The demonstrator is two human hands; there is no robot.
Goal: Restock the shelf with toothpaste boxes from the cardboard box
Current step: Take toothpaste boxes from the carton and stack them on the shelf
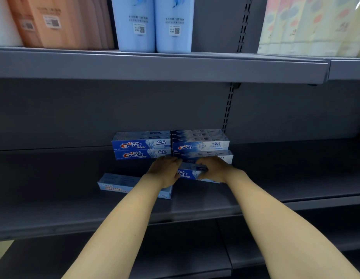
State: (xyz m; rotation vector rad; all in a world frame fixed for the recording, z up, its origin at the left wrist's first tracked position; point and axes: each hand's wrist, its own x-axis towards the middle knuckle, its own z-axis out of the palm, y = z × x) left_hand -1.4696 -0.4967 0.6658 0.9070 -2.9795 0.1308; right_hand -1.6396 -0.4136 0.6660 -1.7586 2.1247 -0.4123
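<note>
On the grey middle shelf (54,178) stand two stacks of blue-and-white toothpaste boxes, a left stack (141,146) and a right stack (201,142). Both hands hold one more toothpaste box (188,173) just in front of the right stack: my left hand (165,171) grips its left end and my right hand (214,168) curls over its right end. Another toothpaste box (118,183) lies flat on the shelf to the left, partly under my left forearm. The cardboard box is out of view.
The shelf above (155,65) carries orange packs (60,21), two light blue packs (153,23) and pastel tissue packs (316,25). A slotted upright (228,109) runs down the back panel. A lower shelf (185,252) shows beneath my arms.
</note>
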